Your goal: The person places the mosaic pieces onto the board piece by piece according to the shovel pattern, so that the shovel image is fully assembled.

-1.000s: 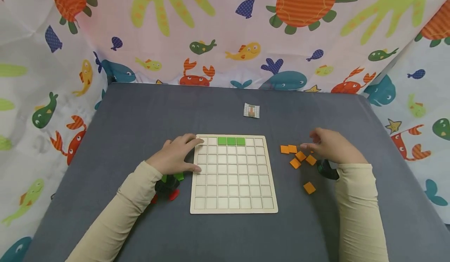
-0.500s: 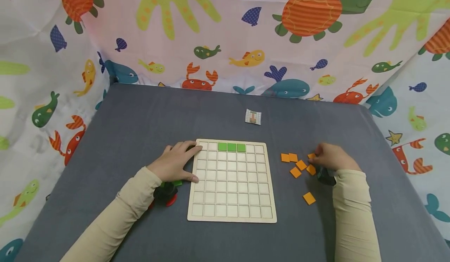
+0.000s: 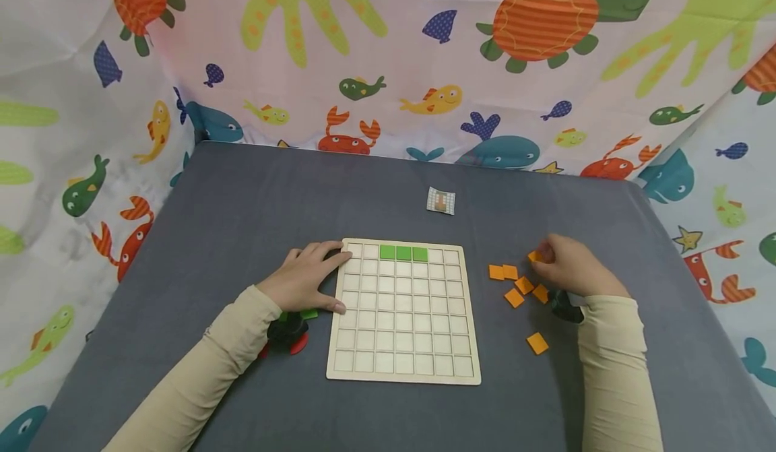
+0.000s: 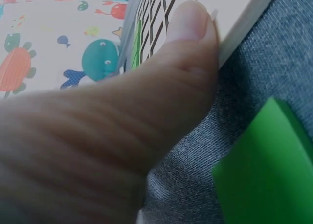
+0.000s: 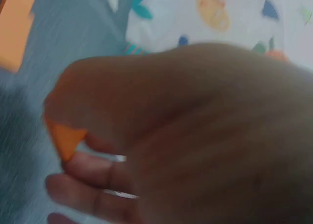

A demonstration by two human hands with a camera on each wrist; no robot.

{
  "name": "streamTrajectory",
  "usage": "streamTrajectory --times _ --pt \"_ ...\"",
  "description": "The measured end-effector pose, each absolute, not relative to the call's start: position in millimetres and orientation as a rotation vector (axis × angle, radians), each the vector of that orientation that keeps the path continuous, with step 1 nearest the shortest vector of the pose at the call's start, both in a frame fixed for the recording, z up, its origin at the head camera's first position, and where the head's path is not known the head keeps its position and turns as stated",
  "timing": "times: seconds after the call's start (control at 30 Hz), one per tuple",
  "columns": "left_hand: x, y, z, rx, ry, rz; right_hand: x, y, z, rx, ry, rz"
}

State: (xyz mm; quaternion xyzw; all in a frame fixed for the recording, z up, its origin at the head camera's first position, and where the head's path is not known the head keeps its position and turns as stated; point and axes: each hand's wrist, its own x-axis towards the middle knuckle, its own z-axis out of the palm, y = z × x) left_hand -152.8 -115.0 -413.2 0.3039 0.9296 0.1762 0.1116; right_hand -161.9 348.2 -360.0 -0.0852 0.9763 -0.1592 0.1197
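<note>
A square wooden grid board lies flat on the grey table, with three green square tiles side by side in its far row. My left hand rests on the board's left edge, fingers and thumb spread; the left wrist view has the thumb on top of the rim. Between thumb and fingertips my right hand pinches an orange square tile, tilted. Several other orange tiles lie just left of that hand, and a lone orange tile sits nearer the person.
Beneath the left wrist are green tiles and red pieces, partly hidden. A small card with a printed grid pattern lies beyond the board. Patterned cloth stands behind the table and at both sides.
My right hand came down onto an orange tile, pinched it and has raised it slightly. The left hand stays on the board's edge. The head view has shifted a little.
</note>
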Motion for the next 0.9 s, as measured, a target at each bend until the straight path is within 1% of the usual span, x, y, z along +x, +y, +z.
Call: streamTrajectory --times 0.23,0.37,0.57,0.7,0.8,0.9 --pt "-152.5 -113.7 -412.1 0.905 2.742 0.494 -155.6 303.4 -341.1 -0.406 2.912 -0.482" --pt "-151.7 -113.6 -411.2 0.907 2.749 0.493 -150.0 272.7 -340.3 -0.518 2.919 -0.489" --pt "-150.5 -115.4 -412.3 0.907 2.754 0.487 -147.4 230.6 -356.8 -0.854 2.955 -0.53" --pt "-150.1 -116.5 -411.4 0.912 2.754 0.486 -149.0 212.3 -374.0 -1.107 2.964 -0.564" --pt "-150.3 -117.0 -411.4 0.924 2.753 0.482 -149.8 202.2 -385.1 -1.197 2.947 -0.601" --pt "-151.0 -116.1 -411.8 0.933 2.749 0.472 -149.9 194.9 -393.0 -1.169 2.91 -0.614"
